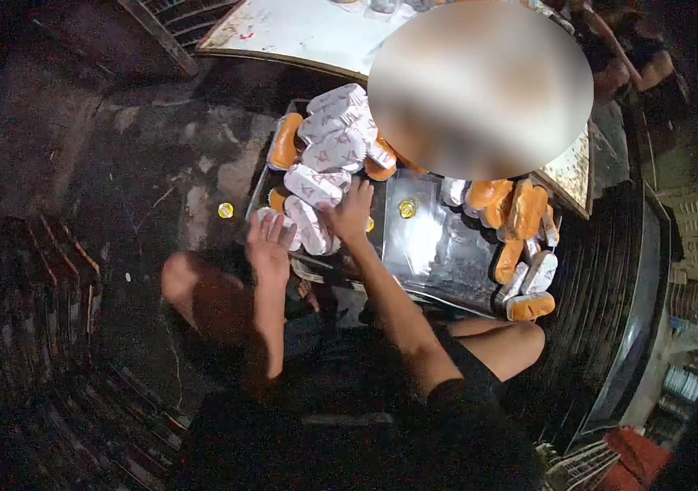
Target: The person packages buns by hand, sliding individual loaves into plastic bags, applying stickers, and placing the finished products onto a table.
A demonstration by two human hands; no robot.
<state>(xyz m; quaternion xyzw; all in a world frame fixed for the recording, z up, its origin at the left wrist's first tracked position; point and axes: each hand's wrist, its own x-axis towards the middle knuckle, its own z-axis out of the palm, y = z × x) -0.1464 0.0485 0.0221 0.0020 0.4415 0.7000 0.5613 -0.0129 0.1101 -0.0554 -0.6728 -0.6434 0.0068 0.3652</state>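
Observation:
My left hand (269, 250) is at the left front edge of the metal tray (422, 282), palm up with its fingers stretched out beside a white paper bun case (306, 222). My right hand (350, 211) reaches over the tray, thumb and fingers apart, against the front of a pile of printed white paper cases (336, 151). Most of these cases lie bottom up. An orange-brown bun (287, 141) in its case lies at the pile's left side. More buns (526, 210) lie at the tray's right end, some on their sides.
Yellow round pieces lie about, one on the tray (407, 209) and one on the dark floor (226, 210). Beyond the tray stands a white-topped table (308, 37), partly covered by a blurred oval. Stacked dark trays (586, 286) stand at the right.

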